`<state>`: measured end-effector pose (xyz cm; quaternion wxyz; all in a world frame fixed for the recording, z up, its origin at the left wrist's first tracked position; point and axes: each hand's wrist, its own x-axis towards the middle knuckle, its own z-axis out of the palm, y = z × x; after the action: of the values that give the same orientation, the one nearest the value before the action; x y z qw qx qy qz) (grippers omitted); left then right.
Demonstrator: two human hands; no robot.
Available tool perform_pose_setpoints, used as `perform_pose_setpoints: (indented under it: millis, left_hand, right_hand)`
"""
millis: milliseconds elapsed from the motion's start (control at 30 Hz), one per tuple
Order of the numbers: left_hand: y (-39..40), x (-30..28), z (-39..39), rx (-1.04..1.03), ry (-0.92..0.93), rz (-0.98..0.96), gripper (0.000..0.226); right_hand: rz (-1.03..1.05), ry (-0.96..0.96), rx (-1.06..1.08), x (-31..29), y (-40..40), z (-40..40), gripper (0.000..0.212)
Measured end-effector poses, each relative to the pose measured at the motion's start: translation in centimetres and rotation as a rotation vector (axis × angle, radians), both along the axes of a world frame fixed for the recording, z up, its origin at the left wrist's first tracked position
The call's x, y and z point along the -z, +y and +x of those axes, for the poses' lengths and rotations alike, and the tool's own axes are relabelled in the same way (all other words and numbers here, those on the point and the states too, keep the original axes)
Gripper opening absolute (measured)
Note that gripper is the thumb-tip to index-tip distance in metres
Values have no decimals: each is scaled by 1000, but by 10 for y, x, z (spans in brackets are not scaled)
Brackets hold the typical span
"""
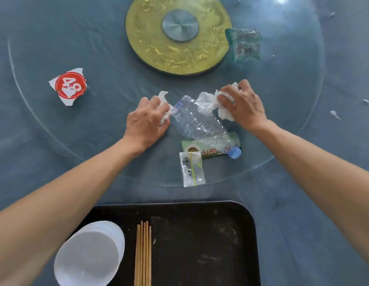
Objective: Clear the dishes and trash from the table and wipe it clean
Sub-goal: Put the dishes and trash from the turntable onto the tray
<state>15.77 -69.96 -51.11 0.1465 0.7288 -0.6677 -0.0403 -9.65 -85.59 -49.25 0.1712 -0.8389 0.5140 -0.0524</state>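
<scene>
Two hands are out on the glass turntable, each bunched around crumpled white tissue: the left hand curls over one wad, the right hand grips a bigger one. Gathering the soft scraps first looks sensible, since they ball up small and leave room to scoop more. Between them lies a crushed clear bottle, on its side, blue cap pointing toward the person, resting partly on a green packet. Just in front sits a clear label wrapper. Farther off, a torn red-and-white paper waits out left, and a green plastic bag lies beside the gold hub. White crumbs dot the surface at right, so wiping is likely still ahead. Close to the person, a black tray holds stacked white bowls and a bundle of chopsticks, so the dishes look largely collected.
</scene>
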Motion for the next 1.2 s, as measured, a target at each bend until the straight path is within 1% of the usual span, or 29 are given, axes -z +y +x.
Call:
perform_pose_setpoints:
  millis: [167,300,467,567,667,767,933,1033,1133,1200]
  left_hand:
    - [18,-23,5,-53,148,-55,21]
    - [43,-62,-5,-151,288,-157,21]
    - [96,-118,-43,-54,366,-245,20]
    - [137,-132,-68,16,372,-245,21]
    - [175,-125,-88,29,415,-215,17]
    - [212,-101,-106,64,443,-135,18]
    - [262,-48,-134,64,461,87,18]
    - [279,-30,-144,62,442,188,23]
    - [286,-23,-149,58,411,210,28]
    - [288,-22,-151,58,397,222,31]
  right_hand:
    - [-30,-137,135,-26,11,-13,32]
    - [-102,-254,211,-64,36,-28,34]
    - [-115,-363,193,-105,112,-49,32]
    - [-89,-403,179,-118,163,-61,27]
    - [-27,-413,185,-114,213,-69,24]
    - [67,-416,204,-91,264,-79,23]
    - [214,-330,240,-36,334,-97,24]
    - [284,-245,264,-16,358,-103,27]
    - [302,-183,256,-8,366,-105,31]
    - [278,-141,239,-8,367,-106,36]
